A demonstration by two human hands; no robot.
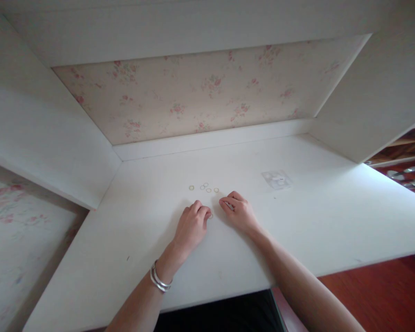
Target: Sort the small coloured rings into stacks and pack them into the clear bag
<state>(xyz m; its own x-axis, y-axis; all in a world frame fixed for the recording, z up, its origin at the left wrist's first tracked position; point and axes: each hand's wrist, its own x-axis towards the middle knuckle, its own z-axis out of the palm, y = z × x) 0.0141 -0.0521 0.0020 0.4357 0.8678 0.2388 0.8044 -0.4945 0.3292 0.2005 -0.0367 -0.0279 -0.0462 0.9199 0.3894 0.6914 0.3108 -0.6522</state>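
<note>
Five thin rings lie loose on the white desktop point(152, 193), just beyond the person's hands: the leftmost ring point(191, 187), yellowish, sits a bit apart; three pale ones point(209, 190) bunch near the middle; the rightmost ring point(216, 190) is nearest the R fingertips. A sixth, the held ring point(211, 215), shows at the L hand point(192, 223), pinched btwn thumb & fingers, low over or on the desktop; can't tell if it touches. R hand point(241, 213) is opp. the L, w/ a small gap btwn the two; its fingers are curled, thumb & index tips close together. Can't tell if anything's in that pinch.

To the R hand's far right, a clear plastic packet point(277, 179) lies flat, contents too blurred to ID. Tiny dark speck point(275, 198) just below it. L wrist wears silvery bangles point(159, 277); R forearm's bare. Behind: white back ledge, then floral wallpaper point(210, 90), w/ white panels L & R. Bottom edge: black fabric point(224, 316) btwn the forearms; reddish floor point(376, 290) at lower R.
</note>
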